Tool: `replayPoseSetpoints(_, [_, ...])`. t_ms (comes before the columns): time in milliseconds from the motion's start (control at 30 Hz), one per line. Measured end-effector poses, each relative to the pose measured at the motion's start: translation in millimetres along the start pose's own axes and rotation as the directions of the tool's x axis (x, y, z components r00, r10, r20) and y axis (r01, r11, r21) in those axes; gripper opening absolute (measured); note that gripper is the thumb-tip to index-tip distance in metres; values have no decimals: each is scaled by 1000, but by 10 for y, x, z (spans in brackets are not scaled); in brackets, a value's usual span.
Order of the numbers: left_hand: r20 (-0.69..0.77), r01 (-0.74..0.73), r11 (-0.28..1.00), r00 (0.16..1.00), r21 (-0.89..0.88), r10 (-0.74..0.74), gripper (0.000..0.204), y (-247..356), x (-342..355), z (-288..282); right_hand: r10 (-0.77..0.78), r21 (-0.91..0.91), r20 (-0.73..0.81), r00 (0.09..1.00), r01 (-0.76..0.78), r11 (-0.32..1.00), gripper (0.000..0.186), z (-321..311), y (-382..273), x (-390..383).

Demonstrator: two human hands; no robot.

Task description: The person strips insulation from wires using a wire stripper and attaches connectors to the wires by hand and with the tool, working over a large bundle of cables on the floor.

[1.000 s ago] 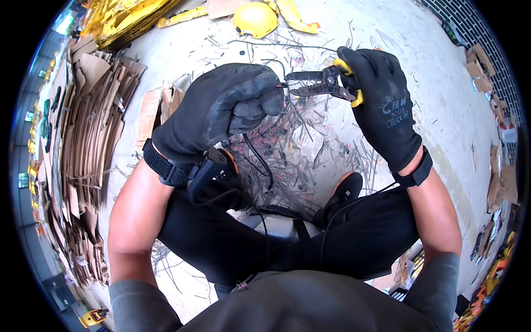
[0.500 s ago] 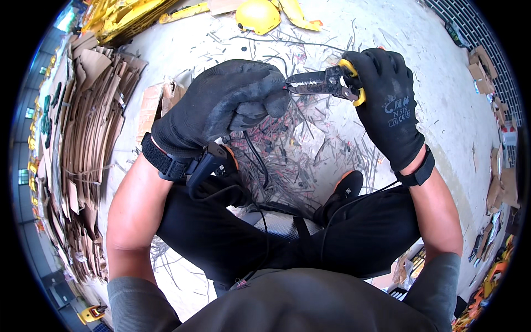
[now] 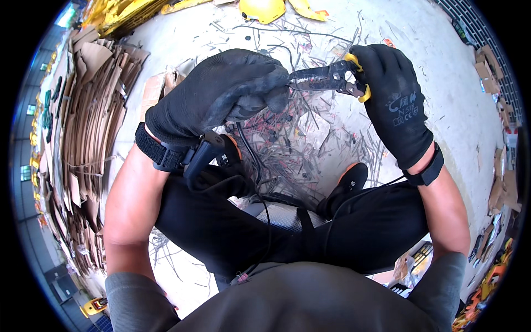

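Observation:
A black-gloved fist, my left hand (image 3: 227, 91), closes on a black cable (image 3: 252, 152) whose length hangs below it. Opposite, my right hand (image 3: 394, 102), in a matching glove, grips the yellow handles of a pair of wire strippers (image 3: 321, 78). Their dark jaws point left, and the tip meets the fingertips of my left hand. What lies between the jaw tip and those fingers is too small and partly hidden to make out. Both hands are raised in front of me, above my bent legs.
Cut wire scraps (image 3: 287, 152) litter the floor between my feet. Stacked flattened cardboard (image 3: 91, 127) stands on the left. A yellow helmet (image 3: 263, 10) lies at the far side near yellow pieces. Boxes (image 3: 489, 69) line the right. A thin cord runs from each wrist strap.
The view has shifted slightly. My right hand and the wire strippers have moved a little to the right and the tool has turned slightly. My left hand keeps its grip.

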State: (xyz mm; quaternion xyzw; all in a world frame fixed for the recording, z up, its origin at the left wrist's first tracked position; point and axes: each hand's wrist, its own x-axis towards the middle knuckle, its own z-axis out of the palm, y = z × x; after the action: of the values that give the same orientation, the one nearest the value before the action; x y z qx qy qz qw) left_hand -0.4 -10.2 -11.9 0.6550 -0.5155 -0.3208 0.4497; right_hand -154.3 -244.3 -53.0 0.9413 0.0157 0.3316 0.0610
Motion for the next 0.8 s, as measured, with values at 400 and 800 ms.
replayPoseSetpoints(400, [70, 138, 990, 988, -34, -135, 43, -162, -36, 49, -30, -17, 163, 986, 34, 999, 43, -2, -1, -171])
replayPoseSetpoints(800, [188, 314, 930, 942, -190, -279, 47, -95, 41, 30, -58, 266, 153, 986, 16, 964, 34, -13, 88, -219])
